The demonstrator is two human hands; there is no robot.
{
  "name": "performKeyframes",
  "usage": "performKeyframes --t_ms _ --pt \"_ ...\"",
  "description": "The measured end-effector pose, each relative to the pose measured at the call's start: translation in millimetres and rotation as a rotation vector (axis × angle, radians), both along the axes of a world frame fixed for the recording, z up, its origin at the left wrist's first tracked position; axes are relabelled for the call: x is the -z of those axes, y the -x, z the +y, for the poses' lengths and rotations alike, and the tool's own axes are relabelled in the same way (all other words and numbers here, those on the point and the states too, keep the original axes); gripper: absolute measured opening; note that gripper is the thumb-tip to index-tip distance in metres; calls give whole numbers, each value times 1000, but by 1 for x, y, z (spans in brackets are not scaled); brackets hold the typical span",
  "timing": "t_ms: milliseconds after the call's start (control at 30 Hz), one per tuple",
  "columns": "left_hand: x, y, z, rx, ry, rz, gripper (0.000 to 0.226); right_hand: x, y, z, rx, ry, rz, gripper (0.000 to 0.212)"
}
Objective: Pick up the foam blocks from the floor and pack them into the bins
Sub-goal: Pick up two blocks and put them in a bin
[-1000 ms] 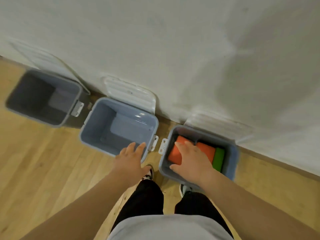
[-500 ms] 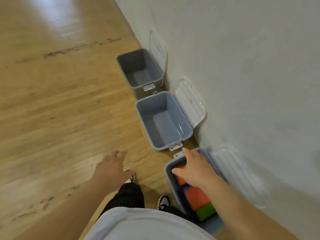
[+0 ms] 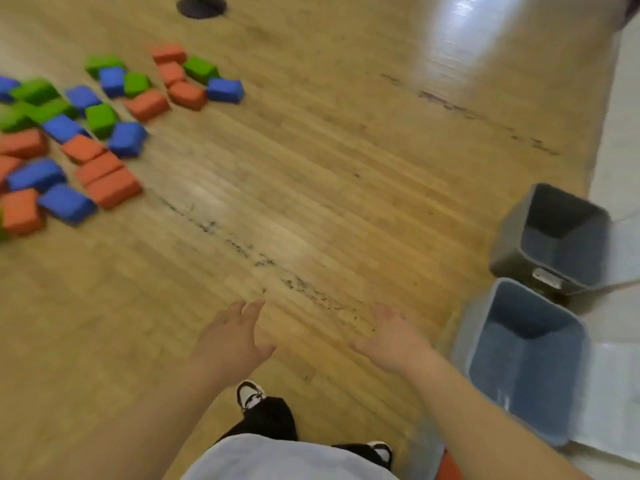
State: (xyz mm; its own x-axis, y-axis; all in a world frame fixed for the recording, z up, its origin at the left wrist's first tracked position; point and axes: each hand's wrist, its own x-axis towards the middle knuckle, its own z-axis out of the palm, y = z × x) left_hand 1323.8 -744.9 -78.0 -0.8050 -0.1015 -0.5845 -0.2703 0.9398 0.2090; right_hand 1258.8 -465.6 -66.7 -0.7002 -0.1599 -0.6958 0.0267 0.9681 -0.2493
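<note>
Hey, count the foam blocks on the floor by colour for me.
Orange blocks: 10
Blue blocks: 8
Green blocks: about 7, blurred
Total: about 25; the left frame edge cuts some off.

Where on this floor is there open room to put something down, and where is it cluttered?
The widest bare floor lies between the blocks on the left and the near bin and far bin on the right, ahead of the left hand and right hand. Both bins look empty inside. The left is crowded: blocks lie packed close, with few gaps.
</note>
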Motion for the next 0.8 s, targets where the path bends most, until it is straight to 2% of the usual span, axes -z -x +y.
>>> performKeyframes --t_ms 167,300,567,800 --pt "-11 -33 -158 -295 65 32 90 -2 43 -193 -316 26 45 97" --pt "-20 -64 -243 -475 108 36 90 -12 57 -305 -528 30 72 94" --pt "-13 -113 -315 -832 73 -8 90 -7 79 -453 -839 28 89 97" --pt "-2 -76 -371 -1023 71 -54 91 10 135 -555 -998 78 58 94"
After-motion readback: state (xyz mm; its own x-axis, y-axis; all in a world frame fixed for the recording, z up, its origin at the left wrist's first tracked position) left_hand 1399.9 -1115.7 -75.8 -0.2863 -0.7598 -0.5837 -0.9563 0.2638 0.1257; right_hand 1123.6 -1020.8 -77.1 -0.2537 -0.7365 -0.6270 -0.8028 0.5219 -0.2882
